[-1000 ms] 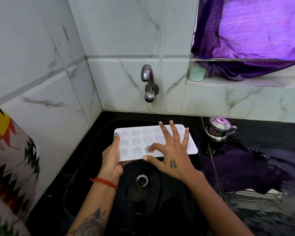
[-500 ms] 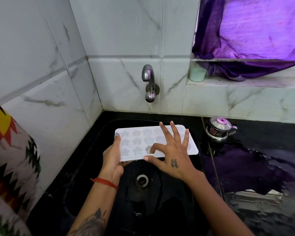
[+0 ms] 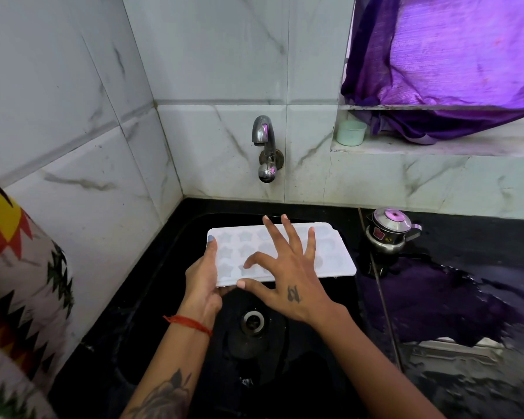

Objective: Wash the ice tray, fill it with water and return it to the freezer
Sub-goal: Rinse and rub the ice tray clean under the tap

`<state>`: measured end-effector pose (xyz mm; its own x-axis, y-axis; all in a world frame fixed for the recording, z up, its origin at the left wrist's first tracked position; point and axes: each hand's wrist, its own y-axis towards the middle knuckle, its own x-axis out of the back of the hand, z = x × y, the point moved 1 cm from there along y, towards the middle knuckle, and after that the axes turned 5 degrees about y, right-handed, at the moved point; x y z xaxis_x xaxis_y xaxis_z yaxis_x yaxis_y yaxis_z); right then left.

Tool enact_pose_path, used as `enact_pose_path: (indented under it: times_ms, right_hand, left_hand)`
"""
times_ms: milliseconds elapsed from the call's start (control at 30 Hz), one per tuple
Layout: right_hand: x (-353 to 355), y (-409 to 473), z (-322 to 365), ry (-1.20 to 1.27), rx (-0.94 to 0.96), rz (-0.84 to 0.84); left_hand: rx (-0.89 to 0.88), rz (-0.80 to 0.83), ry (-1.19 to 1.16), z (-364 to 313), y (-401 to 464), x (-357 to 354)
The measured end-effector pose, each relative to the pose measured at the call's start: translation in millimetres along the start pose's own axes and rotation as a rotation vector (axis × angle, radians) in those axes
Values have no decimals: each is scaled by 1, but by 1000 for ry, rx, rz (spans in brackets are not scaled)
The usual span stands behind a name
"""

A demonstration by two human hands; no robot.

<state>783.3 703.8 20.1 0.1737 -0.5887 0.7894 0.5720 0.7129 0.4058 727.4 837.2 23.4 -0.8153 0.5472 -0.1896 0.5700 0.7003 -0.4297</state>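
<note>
Tray over sink, below tap. Left hand clamps its short edge; right hand spread, index curled into a cavity. Looks light, flexible, probably slippery wet; hold both short edges.

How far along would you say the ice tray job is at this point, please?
Early. The left hand holds the ice tray over the sink while the right hand rubs its star moulds. The tap shows no water running, so rinsing, filling and the freezer trip remain.
</note>
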Motion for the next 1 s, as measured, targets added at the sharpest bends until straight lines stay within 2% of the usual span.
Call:
enact_pose_path:
  times_ms: [233, 433, 833, 1000]
  right_hand:
    - [-1, 2, 3, -68, -25, 56]
    - [-7, 2, -2, -134, 6, 6]
    - [-4, 2, -1, -75, -35, 64]
    - [-5, 0, -2, -109, -7, 33]
  left_hand:
    - [8, 11, 4, 0, 1, -1]
    - [25, 20, -4, 1, 0, -3]
    - [15, 22, -3, 4, 1, -2]
    - [9, 19, -3, 5, 2, -3]
